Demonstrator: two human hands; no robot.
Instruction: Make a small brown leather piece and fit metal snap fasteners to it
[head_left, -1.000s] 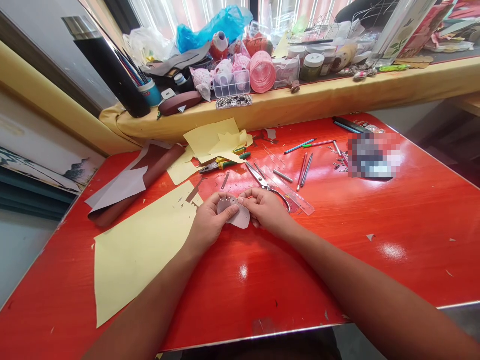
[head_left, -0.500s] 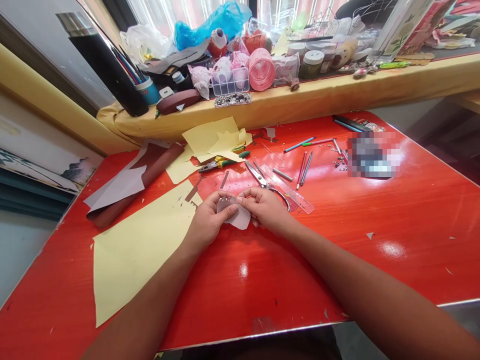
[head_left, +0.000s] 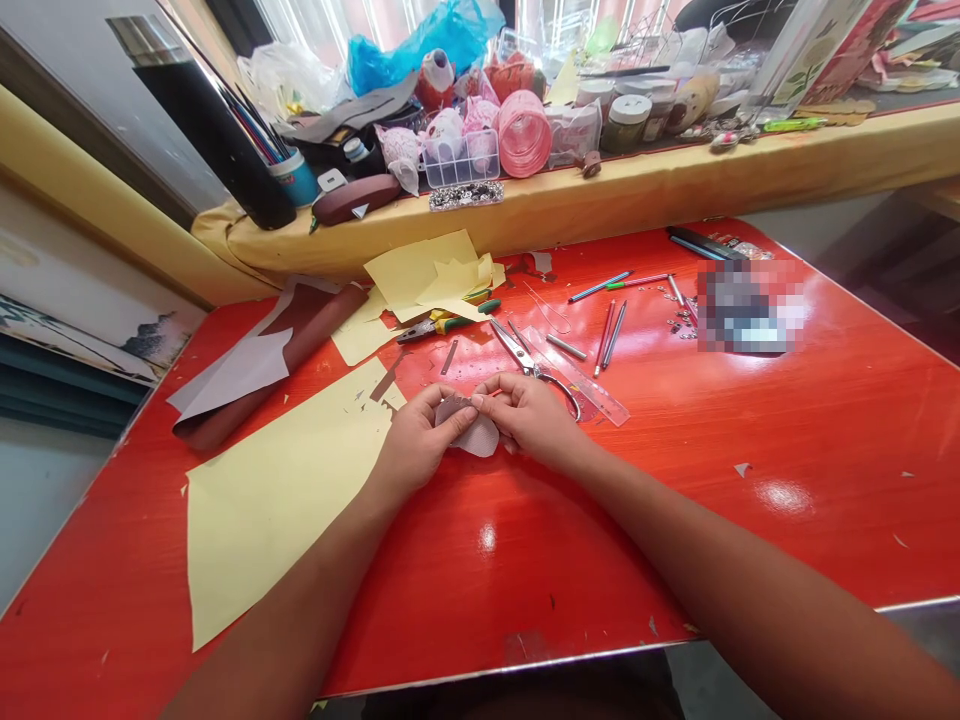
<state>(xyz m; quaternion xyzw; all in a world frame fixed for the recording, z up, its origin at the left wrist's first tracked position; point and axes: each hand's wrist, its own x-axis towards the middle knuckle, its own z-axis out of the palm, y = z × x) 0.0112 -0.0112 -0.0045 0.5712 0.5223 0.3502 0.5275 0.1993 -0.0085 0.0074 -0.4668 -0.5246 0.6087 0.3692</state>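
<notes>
Between my two hands is a small cut piece of leather-like sheet, its pale grey side towards me. My left hand pinches its left part, thumb on top. Thumb and fingers of my right hand close on its upper right edge, close to the left thumb. The fingers cover the piece's upper part. Just behind my right hand lie silver scissors, partly hidden by that hand, on a clear ruler.
A large yellow sheet lies left, beside a brown roll. Pliers rest by yellow paper scraps. Pens and small metal bits lie to the right. A crowded sill borders the red table behind.
Both hands stay nearly in place on the piece. Its upper part seems slightly more bent or tilted between the fingers; the rest of the table looks the same.
</notes>
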